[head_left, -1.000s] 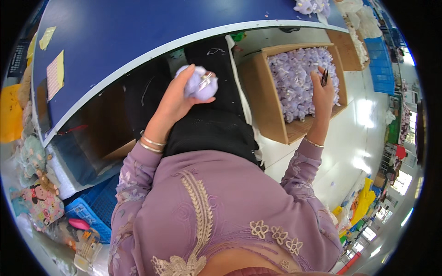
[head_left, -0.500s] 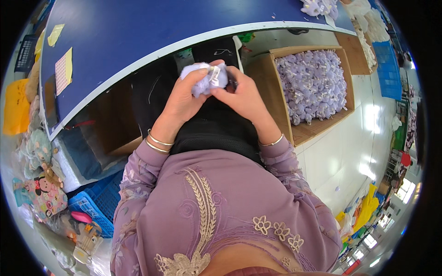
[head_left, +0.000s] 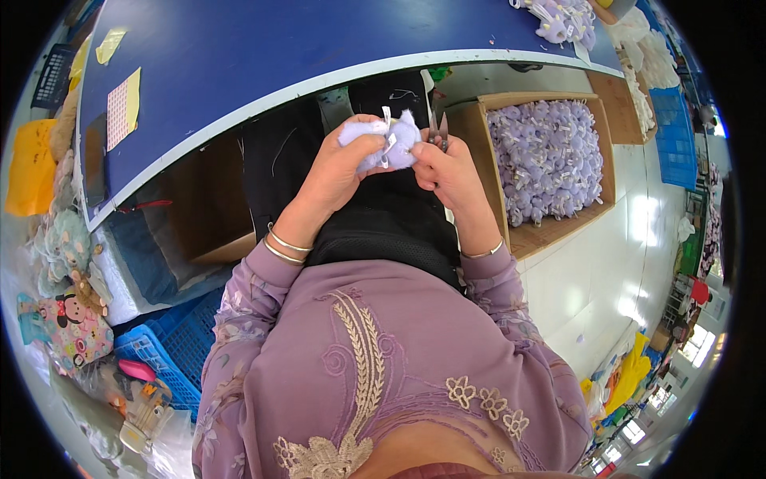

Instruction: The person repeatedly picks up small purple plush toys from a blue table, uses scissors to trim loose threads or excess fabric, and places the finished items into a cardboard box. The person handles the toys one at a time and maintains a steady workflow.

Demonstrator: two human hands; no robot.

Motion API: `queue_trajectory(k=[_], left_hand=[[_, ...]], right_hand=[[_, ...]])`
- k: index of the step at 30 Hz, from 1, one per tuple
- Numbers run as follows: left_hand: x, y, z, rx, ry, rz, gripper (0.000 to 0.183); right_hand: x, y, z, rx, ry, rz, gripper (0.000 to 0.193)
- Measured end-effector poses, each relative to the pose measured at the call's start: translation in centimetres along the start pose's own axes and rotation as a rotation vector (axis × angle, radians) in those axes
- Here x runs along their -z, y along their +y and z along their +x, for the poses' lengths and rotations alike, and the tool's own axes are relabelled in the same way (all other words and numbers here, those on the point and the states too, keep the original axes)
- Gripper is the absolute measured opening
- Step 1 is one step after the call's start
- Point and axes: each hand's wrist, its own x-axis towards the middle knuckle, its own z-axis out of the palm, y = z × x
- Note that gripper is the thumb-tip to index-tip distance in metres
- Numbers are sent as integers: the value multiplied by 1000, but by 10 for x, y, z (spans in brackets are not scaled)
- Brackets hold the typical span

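Observation:
A small light-purple plush toy [head_left: 404,147] with white tags is held up over my lap, just in front of the table edge. My left hand [head_left: 341,169] grips its left side, with the thumb pressed on top near a tag. My right hand [head_left: 456,177] pinches the toy's right edge between thumb and finger. Tucked in that same hand are small dark scissors [head_left: 438,132], their two pointed blades sticking upward and slightly apart. Their handles are hidden in the palm.
A blue table [head_left: 263,48] stretches ahead, with more purple plush toys [head_left: 558,24] at its far right. To my right stands a cardboard box [head_left: 542,236] full of similar toys. A blue crate [head_left: 163,359] and assorted plush toys lie to my left.
Both hands have shifted slightly right and my right hand has opened away from the toy's middle. The toy is turned, showing its tags, and the scissor blades now show plainly.

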Motion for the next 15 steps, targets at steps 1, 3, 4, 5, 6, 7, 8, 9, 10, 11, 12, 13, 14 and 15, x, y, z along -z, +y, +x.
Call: queue_trajectory(k=[1, 3, 4, 5, 6, 7, 8, 9, 10, 11, 12, 13, 14, 15], left_hand=[[1, -1, 1, 2, 17, 17, 28], [4, -3, 2, 5, 49, 51, 27], [6, -3, 3, -16, 90, 73, 28], [7, -3, 3, -38, 131, 94, 28], [7, -3, 4, -60, 172, 115, 28], [7, -2, 3, -56, 216, 142, 27], [8, -2, 2, -62, 167, 198, 27], [11, -2, 2, -69, 119, 253, 26], [10, -1, 0, -76, 72, 306, 26], [6, -1, -2, -71, 73, 350, 26], [3, -1, -3, -74, 66, 378, 27], [1, -1, -3, -79, 59, 407, 28], [0, 0, -4, -83, 52, 437, 29], [1, -1, -3, -65, 58, 470, 35]], right_hand=[[0, -1, -1, 1, 7, 24, 13], [0, -2, -2, 9, 23, 43, 12], [-2, -3, -2, 18, 32, 38, 12], [-3, -4, -2, 26, 41, 33, 12], [-2, -6, -2, 48, 63, -4, 11], [-2, -7, -3, 68, 85, -40, 11], [-2, -8, -3, 88, 107, -76, 10], [-2, -9, -3, 89, 121, -84, 11], [-2, -11, -3, 89, 133, -93, 12], [-3, -11, -3, 89, 144, -102, 13], [-3, -11, -4, 93, 161, -125, 14], [-6, -10, -3, 99, 177, -147, 14], [-8, -9, -3, 105, 192, -170, 15], [-9, -9, -4, 111, 195, -178, 15]])
